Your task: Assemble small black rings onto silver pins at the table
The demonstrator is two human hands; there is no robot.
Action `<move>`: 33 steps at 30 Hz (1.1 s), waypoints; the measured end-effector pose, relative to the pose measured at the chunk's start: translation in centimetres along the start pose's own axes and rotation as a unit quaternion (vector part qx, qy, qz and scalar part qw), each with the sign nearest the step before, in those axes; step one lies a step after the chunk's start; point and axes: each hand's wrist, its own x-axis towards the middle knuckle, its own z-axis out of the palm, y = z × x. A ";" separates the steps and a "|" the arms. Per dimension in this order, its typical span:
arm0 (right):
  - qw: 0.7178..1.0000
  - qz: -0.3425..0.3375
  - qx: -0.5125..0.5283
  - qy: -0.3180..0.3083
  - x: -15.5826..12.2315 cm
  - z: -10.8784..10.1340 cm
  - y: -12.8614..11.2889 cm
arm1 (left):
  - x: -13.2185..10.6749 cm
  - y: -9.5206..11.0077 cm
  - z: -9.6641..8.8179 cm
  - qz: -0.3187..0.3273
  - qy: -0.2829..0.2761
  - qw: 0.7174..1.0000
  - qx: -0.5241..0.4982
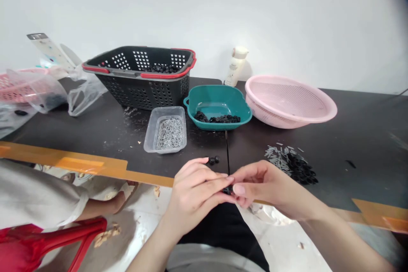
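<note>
My left hand (197,189) and my right hand (258,182) meet at the table's front edge, above my lap. Between their fingertips is a small black part (228,189), mostly covered by the fingers; its exact kind does not show. Both hands are closed on it. Just beyond the left fingers lie a few small round black pieces (214,160). To the right of my right hand sits a pile of black ring-like pieces (301,169), with thin grey pins (278,157) heaped against it.
A clear tub (149,139) of metal pins and a teal basin (219,126) of black pieces stand ahead. Behind are a black basket (143,89), a cream bottle (235,68) and a pink colander (287,121). At left, another person's arm (102,206) and a red stool (63,240).
</note>
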 end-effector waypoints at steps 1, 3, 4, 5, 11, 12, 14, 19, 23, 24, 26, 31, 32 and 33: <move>1.000 -0.015 -0.008 0.021 -0.1 0.0 0.1 | 0.0 0.0 0.0 -0.003 0.002 1.000 0.007; 0.997 -0.045 -0.018 0.065 -0.3 0.2 0.3 | 0.0 0.1 0.0 -0.005 0.010 1.000 0.023; 0.995 -0.057 -0.020 0.082 -0.4 0.3 0.4 | 0.1 0.2 0.1 -0.004 0.013 0.999 0.031; 0.993 -0.064 -0.018 0.094 -0.5 0.5 0.4 | 0.1 0.2 0.1 -0.003 0.015 0.999 0.036; 0.994 -0.059 -0.014 0.092 -0.5 0.8 0.0 | 0.0 0.2 0.1 0.004 0.016 0.999 0.049; 0.995 -0.047 -0.016 0.086 -0.4 0.7 -0.2 | 0.0 0.2 0.1 0.005 0.016 0.998 0.052; 0.997 -0.017 -0.018 0.068 -0.1 0.4 -0.5 | -0.1 0.2 0.0 0.008 0.016 0.998 0.057; 1.000 0.014 -0.005 0.019 0.6 -0.2 -0.8 | -0.1 0.3 -0.1 0.022 0.018 0.998 0.057; 1.000 -0.011 -0.001 0.017 0.9 -0.2 -0.7 | -0.1 0.0 0.1 0.016 0.023 0.999 0.034; 1.000 -0.021 -0.001 0.019 1.0 -0.2 -0.6 | -0.1 -0.1 0.1 0.014 0.026 0.999 0.028; 0.999 -0.030 0.004 0.016 1.4 -0.3 -0.4 | -0.2 -0.2 0.3 0.012 0.034 0.999 0.019; 0.994 -0.016 0.044 -0.096 2.6 -0.7 1.1 | -0.5 -0.5 0.7 0.009 0.051 0.998 -0.021; 0.992 -0.042 0.037 -0.115 2.7 -0.6 1.4 | -0.5 -0.6 0.8 0.003 0.057 0.998 -0.031; 0.989 -0.080 0.024 -0.121 2.8 -0.6 1.7 | -0.5 -0.7 0.9 -0.003 0.066 0.997 -0.038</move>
